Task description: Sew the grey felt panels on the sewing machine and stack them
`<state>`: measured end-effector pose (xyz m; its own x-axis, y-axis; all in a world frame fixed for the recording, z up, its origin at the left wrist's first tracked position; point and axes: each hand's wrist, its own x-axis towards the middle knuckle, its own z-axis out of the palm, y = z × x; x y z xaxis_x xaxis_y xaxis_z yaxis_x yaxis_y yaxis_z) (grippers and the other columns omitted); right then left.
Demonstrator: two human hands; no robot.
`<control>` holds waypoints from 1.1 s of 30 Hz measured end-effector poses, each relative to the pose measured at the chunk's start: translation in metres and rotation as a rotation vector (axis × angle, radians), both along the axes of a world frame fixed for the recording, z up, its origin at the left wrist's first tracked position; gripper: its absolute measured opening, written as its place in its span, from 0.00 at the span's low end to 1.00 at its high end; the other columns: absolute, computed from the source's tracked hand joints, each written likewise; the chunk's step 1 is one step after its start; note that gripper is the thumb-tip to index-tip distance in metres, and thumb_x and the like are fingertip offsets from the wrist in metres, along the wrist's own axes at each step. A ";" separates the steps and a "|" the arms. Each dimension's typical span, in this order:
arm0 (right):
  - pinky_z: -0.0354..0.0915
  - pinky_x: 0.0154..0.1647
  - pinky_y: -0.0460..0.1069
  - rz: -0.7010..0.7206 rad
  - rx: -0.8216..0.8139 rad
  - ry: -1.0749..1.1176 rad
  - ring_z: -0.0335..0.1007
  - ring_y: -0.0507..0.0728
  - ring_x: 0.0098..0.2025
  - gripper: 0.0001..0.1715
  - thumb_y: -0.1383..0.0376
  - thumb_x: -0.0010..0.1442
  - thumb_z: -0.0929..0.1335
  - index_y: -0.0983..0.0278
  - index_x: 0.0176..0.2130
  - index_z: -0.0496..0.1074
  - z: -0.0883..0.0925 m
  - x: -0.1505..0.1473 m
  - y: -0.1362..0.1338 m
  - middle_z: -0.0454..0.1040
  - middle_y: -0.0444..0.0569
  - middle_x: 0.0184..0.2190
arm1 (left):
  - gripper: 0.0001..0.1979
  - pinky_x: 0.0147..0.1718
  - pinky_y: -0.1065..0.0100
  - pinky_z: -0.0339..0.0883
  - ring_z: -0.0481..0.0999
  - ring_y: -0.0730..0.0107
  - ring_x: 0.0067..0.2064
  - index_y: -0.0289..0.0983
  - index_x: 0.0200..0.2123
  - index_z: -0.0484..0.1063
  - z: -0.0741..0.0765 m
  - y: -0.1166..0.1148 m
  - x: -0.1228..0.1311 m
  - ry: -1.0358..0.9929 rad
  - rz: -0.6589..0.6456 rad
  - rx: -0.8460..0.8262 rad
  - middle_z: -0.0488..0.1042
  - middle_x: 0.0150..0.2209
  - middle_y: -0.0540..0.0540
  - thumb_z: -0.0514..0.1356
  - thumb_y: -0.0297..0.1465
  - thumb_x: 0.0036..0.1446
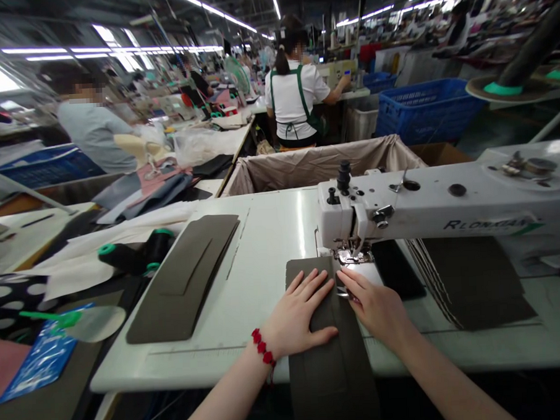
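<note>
A long dark olive fabric piece [331, 369] lies on the white table [265, 285], running from the near edge up under the presser foot [354, 256] of a white sewing machine [447, 209]. My left hand [298, 314] rests flat on the fabric's left side, fingers stretched out, a red bead bracelet on the wrist. My right hand [374, 305] lies on the fabric's right edge, fingers pointing at the presser foot and pressing the material down.
A stack of olive pieces [185, 276] lies to the left, another fanned stack [473, 282] to the right under the machine arm. Black thread cones [133, 253] sit at the left. A fabric-lined bin [319, 162] stands behind the table. Other workers sit beyond.
</note>
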<state>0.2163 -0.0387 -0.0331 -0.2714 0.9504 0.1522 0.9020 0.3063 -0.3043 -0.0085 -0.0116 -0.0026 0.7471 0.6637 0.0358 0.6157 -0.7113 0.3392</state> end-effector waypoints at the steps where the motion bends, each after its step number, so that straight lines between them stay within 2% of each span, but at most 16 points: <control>1: 0.71 0.42 0.51 0.000 0.000 0.004 0.72 0.56 0.49 0.33 0.69 0.61 0.60 0.55 0.64 0.56 0.000 0.000 0.000 0.59 0.44 0.65 | 0.44 0.67 0.51 0.38 0.45 0.53 0.69 0.42 0.68 0.44 -0.001 0.000 0.000 -0.007 0.001 0.001 0.46 0.69 0.44 0.59 0.50 0.55; 6: 0.71 0.42 0.51 -0.002 -0.004 0.005 0.72 0.56 0.49 0.35 0.70 0.60 0.60 0.54 0.65 0.56 -0.001 -0.001 0.000 0.59 0.45 0.65 | 0.43 0.66 0.50 0.39 0.46 0.51 0.69 0.42 0.68 0.45 -0.001 0.002 0.000 -0.016 -0.003 -0.001 0.46 0.69 0.44 0.59 0.50 0.55; 13: 0.71 0.41 0.51 -0.006 -0.004 -0.017 0.72 0.56 0.49 0.34 0.70 0.60 0.60 0.54 0.64 0.56 -0.001 0.000 0.001 0.58 0.43 0.65 | 0.44 0.67 0.53 0.38 0.45 0.55 0.69 0.41 0.68 0.46 0.002 0.005 0.002 0.011 -0.016 0.005 0.48 0.69 0.46 0.59 0.51 0.55; 22: 0.71 0.40 0.51 0.002 0.002 -0.017 0.72 0.56 0.49 0.32 0.69 0.61 0.61 0.53 0.63 0.58 -0.003 0.001 0.000 0.60 0.43 0.64 | 0.42 0.67 0.52 0.39 0.47 0.54 0.68 0.43 0.67 0.49 0.001 0.010 -0.002 -0.011 -0.026 0.019 0.49 0.68 0.46 0.60 0.50 0.54; 25: 0.71 0.41 0.51 0.004 0.002 -0.014 0.72 0.56 0.50 0.31 0.68 0.62 0.61 0.54 0.63 0.58 -0.002 0.001 0.000 0.60 0.43 0.64 | 0.37 0.66 0.49 0.38 0.48 0.53 0.68 0.46 0.65 0.55 0.003 0.010 -0.003 -0.012 -0.037 0.010 0.50 0.68 0.48 0.60 0.49 0.55; 29: 0.72 0.40 0.51 0.003 -0.005 -0.023 0.72 0.56 0.50 0.30 0.67 0.63 0.60 0.54 0.64 0.58 -0.001 0.001 0.000 0.60 0.44 0.64 | 0.27 0.66 0.46 0.33 0.51 0.54 0.67 0.50 0.61 0.63 0.004 0.010 -0.004 -0.033 -0.063 0.016 0.58 0.65 0.50 0.58 0.43 0.58; 33: 0.72 0.41 0.51 -0.003 -0.006 -0.035 0.72 0.57 0.50 0.30 0.66 0.63 0.60 0.53 0.63 0.58 0.001 0.001 0.000 0.60 0.45 0.64 | 0.23 0.66 0.47 0.33 0.53 0.56 0.67 0.50 0.59 0.65 0.002 0.010 -0.005 -0.057 -0.051 0.023 0.60 0.64 0.51 0.57 0.38 0.60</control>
<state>0.2174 -0.0389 -0.0322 -0.2734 0.9521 0.1373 0.9132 0.3017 -0.2739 -0.0136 -0.0013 -0.0005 0.7764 0.6233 0.0934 0.5587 -0.7492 0.3558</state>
